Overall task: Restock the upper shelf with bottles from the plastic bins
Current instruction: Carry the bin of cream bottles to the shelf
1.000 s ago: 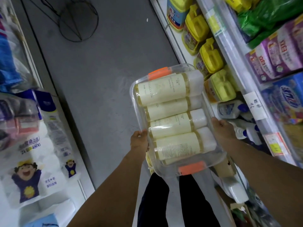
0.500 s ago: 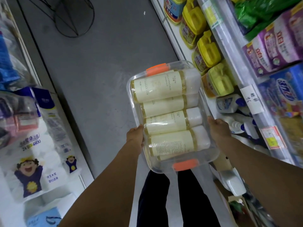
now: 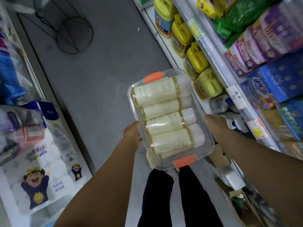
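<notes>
I carry a clear plastic bin [image 3: 210, 141] with orange clips at both ends, level in front of my waist. Several cream bottles [image 3: 165, 123] with white caps lie on their sides in it, packed side by side. My left hand [image 3: 132, 133] grips the bin's left wall. My right hand [image 3: 214, 123] grips its right wall. The fingers of both hands are hidden under the bin.
Shelving on the right holds yellow jugs [image 3: 196, 62], white spray bottles [image 3: 218, 104], purple and blue packs [image 3: 265, 63] behind a price rail [image 3: 236, 99]. Tissue packs [image 3: 41, 161] fill the left shelf. A black wire stand [image 3: 73, 36] lies on the grey aisle floor ahead.
The bin and both hands have drifted slightly left and down in view. My grip on it has not changed.
</notes>
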Demonstrator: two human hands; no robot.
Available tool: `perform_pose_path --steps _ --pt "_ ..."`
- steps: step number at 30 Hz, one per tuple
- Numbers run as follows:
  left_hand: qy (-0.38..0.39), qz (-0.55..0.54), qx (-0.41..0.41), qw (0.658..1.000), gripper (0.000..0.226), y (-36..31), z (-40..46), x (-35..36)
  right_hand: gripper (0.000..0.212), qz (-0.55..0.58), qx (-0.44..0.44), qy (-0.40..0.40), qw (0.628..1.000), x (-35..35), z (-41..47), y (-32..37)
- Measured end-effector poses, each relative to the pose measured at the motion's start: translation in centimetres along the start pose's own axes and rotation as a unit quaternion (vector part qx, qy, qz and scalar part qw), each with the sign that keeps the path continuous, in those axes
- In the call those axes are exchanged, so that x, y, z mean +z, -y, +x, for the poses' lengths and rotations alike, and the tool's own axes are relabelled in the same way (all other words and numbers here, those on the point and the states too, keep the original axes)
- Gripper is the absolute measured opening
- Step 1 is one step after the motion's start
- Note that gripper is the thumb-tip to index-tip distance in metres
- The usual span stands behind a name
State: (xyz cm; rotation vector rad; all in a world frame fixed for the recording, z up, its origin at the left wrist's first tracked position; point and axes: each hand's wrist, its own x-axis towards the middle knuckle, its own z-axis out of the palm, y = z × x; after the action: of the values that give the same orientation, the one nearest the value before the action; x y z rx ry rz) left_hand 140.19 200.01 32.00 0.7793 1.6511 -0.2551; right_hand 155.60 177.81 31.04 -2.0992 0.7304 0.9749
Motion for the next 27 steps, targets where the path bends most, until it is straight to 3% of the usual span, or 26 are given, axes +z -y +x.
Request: perform_pose_path --steps 6,15,23,27 --pt "0.063 -0.045 0.045 0.996 0.021 -1.8 -4.2 -2.3 0.027 0.106 0.019 -0.012 0.994 -2.0 -4.5 0.2" --pt "0.189 -0.016 0.138 0.972 0.018 -5.3 -13.8 -2.2 0.011 0.307 -0.027 0.066 0.949 -7.4 -14.3 -0.3" --pt "0.329 0.042 0.183 0.925 0.019 -3.3 -25.6 3.2 0.014 0.418 -0.118 -0.048 0.900 -15.5 -22.5 -4.5" --pt "0.390 0.094 0.212 0.891 0.018 0.2 -31.3 5.0 0.019 0.483 -0.145 -0.104 0.857 -19.4 -26.9 -9.3"
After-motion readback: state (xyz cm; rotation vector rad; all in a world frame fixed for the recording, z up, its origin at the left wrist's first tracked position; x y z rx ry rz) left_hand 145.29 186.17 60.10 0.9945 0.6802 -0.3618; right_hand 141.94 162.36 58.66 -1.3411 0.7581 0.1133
